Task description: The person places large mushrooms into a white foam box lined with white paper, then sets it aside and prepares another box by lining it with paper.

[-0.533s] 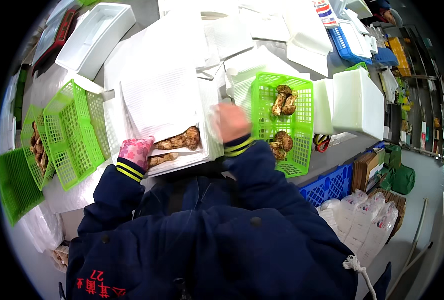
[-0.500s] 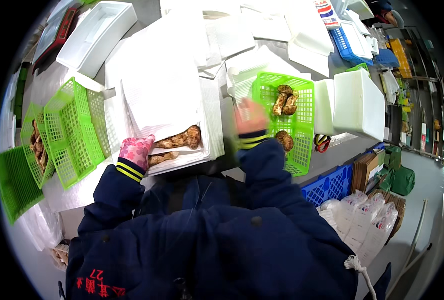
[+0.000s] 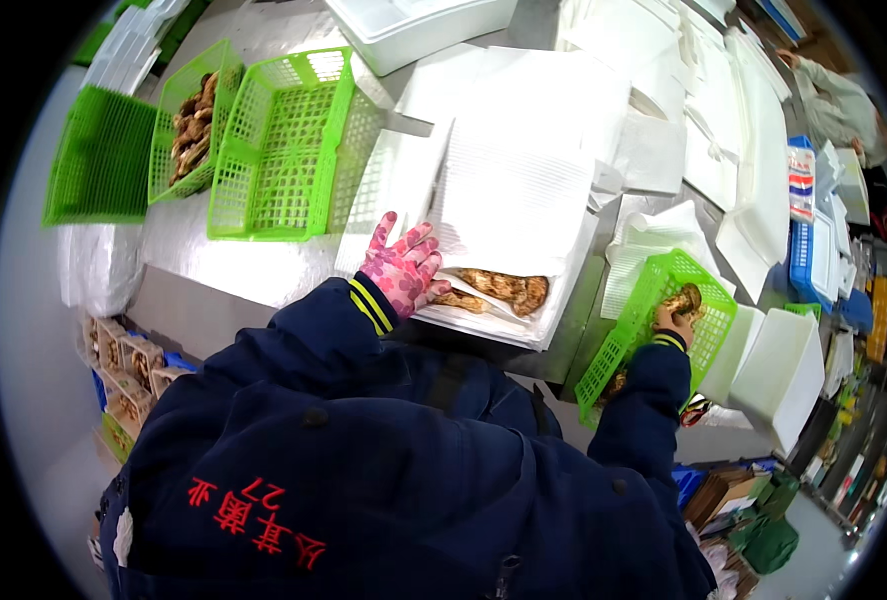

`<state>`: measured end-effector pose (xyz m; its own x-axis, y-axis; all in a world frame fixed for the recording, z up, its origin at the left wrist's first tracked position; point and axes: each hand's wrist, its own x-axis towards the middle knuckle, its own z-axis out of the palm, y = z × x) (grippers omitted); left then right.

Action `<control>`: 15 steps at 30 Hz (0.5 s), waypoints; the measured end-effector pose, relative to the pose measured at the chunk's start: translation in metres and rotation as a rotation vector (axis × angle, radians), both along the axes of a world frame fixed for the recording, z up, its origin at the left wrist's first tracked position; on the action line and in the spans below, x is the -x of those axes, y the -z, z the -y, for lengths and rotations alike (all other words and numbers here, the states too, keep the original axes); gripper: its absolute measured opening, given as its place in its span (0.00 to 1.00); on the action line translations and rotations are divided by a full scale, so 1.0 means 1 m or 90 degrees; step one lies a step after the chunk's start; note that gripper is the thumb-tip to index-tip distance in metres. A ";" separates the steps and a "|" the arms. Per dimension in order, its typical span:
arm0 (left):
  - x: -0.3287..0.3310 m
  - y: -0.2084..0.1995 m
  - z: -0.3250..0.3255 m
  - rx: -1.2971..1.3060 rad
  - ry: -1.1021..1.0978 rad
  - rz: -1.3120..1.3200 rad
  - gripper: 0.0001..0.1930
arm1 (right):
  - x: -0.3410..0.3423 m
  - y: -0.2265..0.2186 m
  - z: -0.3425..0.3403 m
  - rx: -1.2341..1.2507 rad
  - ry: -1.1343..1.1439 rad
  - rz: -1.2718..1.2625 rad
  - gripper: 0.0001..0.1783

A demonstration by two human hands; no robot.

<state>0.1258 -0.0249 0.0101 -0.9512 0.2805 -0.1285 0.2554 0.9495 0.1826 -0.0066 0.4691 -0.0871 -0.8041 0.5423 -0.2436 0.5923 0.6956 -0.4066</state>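
Observation:
My left hand (image 3: 406, 268), in a pink flowered glove, is spread open at the left front of a paper-lined white box (image 3: 576, 275). Beside its fingers lie a long brown mushroom (image 3: 509, 288) and a thinner mushroom (image 3: 461, 301), partly beneath white paper (image 3: 509, 215). Over on the right, my right hand (image 3: 674, 324) reaches into a green basket (image 3: 624, 335), its fingers closed around a brown-capped mushroom (image 3: 686, 298). Another mushroom (image 3: 618, 382) shows near my sleeve at the basket's front end, mostly hidden.
At the left stand a green basket (image 3: 282, 140), another basket holding several mushrooms (image 3: 194, 130), and stacked green baskets (image 3: 99, 160). A white foam box (image 3: 419, 25) sits at the back. White foam blocks (image 3: 779, 370) flank the right basket. Another person (image 3: 834, 100) is at far right.
My view has turned left. My right hand, blurred beside the right basket before, is now inside it, gripping a mushroom. My left hand's fingers have spread, still by the box.

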 end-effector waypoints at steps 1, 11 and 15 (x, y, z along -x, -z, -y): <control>-0.003 0.004 0.002 -0.007 0.004 -0.043 0.20 | -0.003 -0.005 -0.011 0.235 0.080 -0.040 0.30; -0.011 0.006 0.002 -0.068 -0.076 -0.107 0.16 | -0.014 -0.106 0.210 0.265 -0.736 -0.293 0.24; 0.003 0.010 0.011 -0.329 -0.121 -0.284 0.12 | -0.005 -0.100 0.272 0.150 -1.027 -0.263 0.19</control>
